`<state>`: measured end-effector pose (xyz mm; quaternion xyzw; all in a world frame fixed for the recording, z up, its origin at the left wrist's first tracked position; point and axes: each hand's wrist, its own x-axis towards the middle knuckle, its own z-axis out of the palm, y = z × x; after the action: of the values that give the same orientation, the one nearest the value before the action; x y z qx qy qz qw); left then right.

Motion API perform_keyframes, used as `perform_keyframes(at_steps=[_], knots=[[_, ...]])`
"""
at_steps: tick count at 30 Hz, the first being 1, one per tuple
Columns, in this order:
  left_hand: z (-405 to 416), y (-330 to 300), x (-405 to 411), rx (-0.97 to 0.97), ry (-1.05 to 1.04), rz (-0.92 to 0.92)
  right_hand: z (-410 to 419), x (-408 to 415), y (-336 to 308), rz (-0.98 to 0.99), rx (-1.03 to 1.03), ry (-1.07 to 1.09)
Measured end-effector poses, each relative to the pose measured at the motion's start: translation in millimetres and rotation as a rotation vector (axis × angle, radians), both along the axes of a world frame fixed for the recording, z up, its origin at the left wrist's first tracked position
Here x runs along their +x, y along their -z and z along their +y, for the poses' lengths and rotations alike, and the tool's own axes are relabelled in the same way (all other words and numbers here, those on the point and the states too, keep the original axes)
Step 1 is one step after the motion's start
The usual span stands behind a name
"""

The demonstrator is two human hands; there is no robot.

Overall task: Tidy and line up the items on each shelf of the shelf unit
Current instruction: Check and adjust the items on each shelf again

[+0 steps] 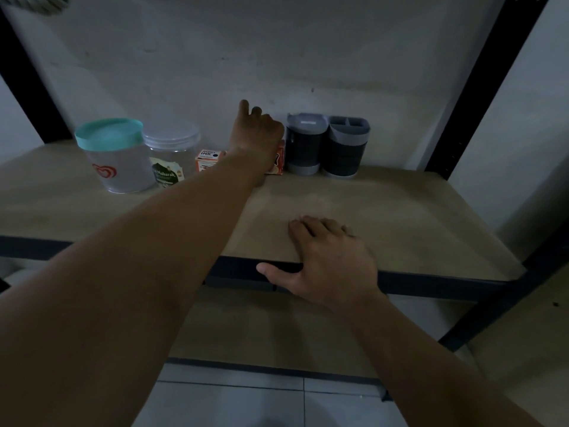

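Bare shelf board (385, 211) lies open around right hand (331, 260). Left hand (257, 131) sits boxed in: 2 grey holders (326, 146) right, ink box (207, 160) and 2 jars (138, 155) left, wall (277, 57) behind.

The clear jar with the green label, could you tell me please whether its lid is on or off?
On. The clear jar stands upright on the shelf with a transparent lid seated across its top.

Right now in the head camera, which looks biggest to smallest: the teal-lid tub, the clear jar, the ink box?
1. teal-lid tub
2. clear jar, close behind; the tub sits slightly nearer, so unsure
3. ink box, clearly smallest
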<state>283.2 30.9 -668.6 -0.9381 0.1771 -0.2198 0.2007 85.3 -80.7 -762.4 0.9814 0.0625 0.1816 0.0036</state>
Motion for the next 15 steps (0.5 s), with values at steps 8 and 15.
perform_keyframes(at_steps=[8, 15], knots=[[-4, 1, 8, -0.049, -0.028, -0.018, 1, 2, 3, -0.053, 0.018, -0.008], [-4, 4, 13, -0.094, 0.001, -0.033, 0, 1, 2, -0.05, 0.005, -0.001]])
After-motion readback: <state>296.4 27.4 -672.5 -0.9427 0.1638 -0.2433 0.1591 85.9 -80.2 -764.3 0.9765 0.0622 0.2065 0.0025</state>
